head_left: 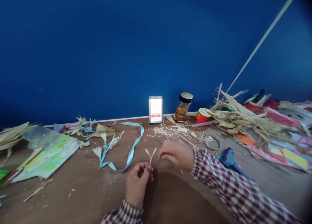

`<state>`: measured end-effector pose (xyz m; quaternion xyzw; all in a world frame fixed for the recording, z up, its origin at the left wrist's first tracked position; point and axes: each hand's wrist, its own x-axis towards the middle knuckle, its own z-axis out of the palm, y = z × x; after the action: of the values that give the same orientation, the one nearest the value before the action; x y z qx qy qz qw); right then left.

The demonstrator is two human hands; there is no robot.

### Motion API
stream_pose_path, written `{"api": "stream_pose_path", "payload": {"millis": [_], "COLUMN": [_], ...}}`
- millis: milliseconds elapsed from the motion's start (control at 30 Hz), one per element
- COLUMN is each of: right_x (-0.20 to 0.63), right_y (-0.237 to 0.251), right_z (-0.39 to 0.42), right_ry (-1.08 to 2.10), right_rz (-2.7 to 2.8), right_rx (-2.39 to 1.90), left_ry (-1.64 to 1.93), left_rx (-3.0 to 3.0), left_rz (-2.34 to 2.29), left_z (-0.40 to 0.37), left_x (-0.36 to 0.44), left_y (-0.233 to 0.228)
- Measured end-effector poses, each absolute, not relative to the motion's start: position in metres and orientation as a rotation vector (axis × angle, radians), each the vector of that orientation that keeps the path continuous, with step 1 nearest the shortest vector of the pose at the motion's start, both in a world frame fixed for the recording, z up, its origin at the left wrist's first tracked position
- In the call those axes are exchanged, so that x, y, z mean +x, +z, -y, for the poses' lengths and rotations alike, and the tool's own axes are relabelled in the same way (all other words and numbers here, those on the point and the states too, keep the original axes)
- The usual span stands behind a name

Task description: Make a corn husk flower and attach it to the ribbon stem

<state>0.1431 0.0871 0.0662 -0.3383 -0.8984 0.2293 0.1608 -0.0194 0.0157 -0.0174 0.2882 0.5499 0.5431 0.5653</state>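
Glass jar (183,107) holding yellowish contents, black lid; red cup (202,115) beside it

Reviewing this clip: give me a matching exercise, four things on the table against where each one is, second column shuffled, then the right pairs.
Things:
1. small straw flower
2. light blue ribbon
3. glass jar
4. blue glue gun

Places:
A. at the wall, beside the red paper cup
B. pinched in the left hand
C. right of the right hand, by the checked sleeve
D. looped on the table, left of both hands

Pairs: 1-B, 2-D, 3-A, 4-C
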Motion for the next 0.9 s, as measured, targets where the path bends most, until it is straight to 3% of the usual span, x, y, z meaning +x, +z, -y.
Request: {"api": "stream_pose_path", "payload": {"millis": [233, 533, 900], "right_x": [0.129, 0.125, 0.123], "right_y": [0.064, 0.057, 0.054], "right_z": [-0.102, -0.102, -0.102], "right_ry": [0.615, 0.887, 0.804], "right_rz": [2.639, 2.529, 2.550], "right_rx": [-0.936, -1.020, -1.107], "left_ry": [1.241, 1.226, 1.211], "left_rx": [0.757, 0.798, 0.789], "left_rz": [-1.295, -1.300, -1.310], "left_z": [-0.015, -0.014, -0.014], "left_x": [-0.020, -0.019, -0.018], "left_y": [-0.019, -0.018, -0.020]}}
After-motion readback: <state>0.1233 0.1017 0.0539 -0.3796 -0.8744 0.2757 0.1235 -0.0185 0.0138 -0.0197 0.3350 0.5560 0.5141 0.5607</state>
